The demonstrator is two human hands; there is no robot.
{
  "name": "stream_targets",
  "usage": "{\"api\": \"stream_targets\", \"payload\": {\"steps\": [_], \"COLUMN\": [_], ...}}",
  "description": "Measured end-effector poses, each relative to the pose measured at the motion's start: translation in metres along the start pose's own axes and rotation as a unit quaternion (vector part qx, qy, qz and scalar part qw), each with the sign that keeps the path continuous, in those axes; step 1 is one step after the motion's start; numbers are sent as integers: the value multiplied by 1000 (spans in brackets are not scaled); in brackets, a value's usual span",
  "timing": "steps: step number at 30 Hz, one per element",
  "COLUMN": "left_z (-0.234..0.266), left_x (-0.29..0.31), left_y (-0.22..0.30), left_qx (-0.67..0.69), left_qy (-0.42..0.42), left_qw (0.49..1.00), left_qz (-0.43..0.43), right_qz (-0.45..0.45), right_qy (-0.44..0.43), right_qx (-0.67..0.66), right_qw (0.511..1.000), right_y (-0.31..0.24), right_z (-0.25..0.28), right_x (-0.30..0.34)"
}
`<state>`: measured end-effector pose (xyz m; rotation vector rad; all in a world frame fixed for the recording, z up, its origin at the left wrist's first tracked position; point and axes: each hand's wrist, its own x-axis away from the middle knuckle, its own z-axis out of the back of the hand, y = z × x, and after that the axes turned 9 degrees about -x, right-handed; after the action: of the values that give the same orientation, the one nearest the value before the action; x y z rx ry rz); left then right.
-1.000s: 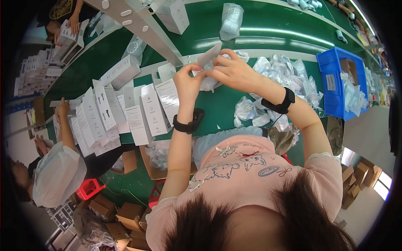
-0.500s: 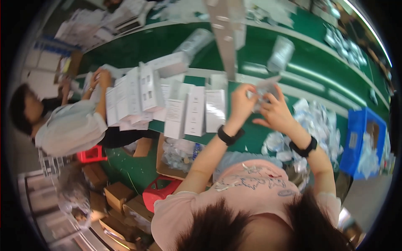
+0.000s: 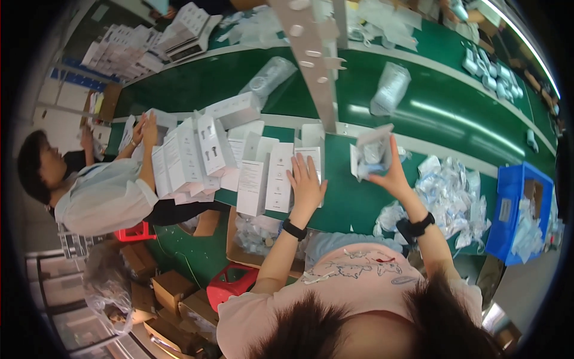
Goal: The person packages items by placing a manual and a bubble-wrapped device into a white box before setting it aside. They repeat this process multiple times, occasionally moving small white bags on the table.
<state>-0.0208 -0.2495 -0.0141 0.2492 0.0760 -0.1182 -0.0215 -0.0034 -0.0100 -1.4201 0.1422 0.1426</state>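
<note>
My right hand point(image 3: 393, 172) grips a small white box point(image 3: 387, 134) by its side, thumb below and fingers along the right edge. The box's end is open, and something in clear plastic with a bluish part point(image 3: 372, 157) shows inside it. My left hand point(image 3: 307, 184) lies with spread fingers on a white carton point(image 3: 315, 154) at the right end of a row. Beside that hand stand more printed white cartons point(image 3: 278, 179). To the right of my right hand lies a pile of clear plastic-bagged items point(image 3: 445, 194).
A blue bin point(image 3: 498, 224) stands at the right edge. Behind the green table point(image 3: 338, 206), a metal post point(image 3: 311, 66) rises before a green belt with bubble-wrapped packs point(image 3: 390, 90). At left, a co-worker point(image 3: 104, 197) handles cartons. A red stool point(image 3: 230, 284) and cardboard boxes point(image 3: 173, 287) are below.
My left hand has left the thing both hands held and now lies on the carton at left. My right hand keeps the white box, now turned with its open end visible.
</note>
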Motion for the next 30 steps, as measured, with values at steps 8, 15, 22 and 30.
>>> {"api": "stream_targets", "payload": {"steps": [8, 15, 22, 30], "left_z": [12, -7, -15, 31], "left_x": [33, 2, 3, 10], "left_y": [26, 11, -2, 21], "left_qx": [-134, 153, 424, 411], "left_qy": [-137, -88, -180, -85], "left_qw": [981, 980, 867, 903], "left_qz": [-15, 92, 189, 88], "right_qz": [14, 117, 116, -142], "right_qy": [317, 364, 296, 35], "right_qx": [-214, 189, 82, 226], "right_qw": [924, 904, 944, 963], "right_y": [-50, 40, 74, 77], "right_z": [68, 143, 146, 24], "right_x": [-78, -169, -159, -164]}}
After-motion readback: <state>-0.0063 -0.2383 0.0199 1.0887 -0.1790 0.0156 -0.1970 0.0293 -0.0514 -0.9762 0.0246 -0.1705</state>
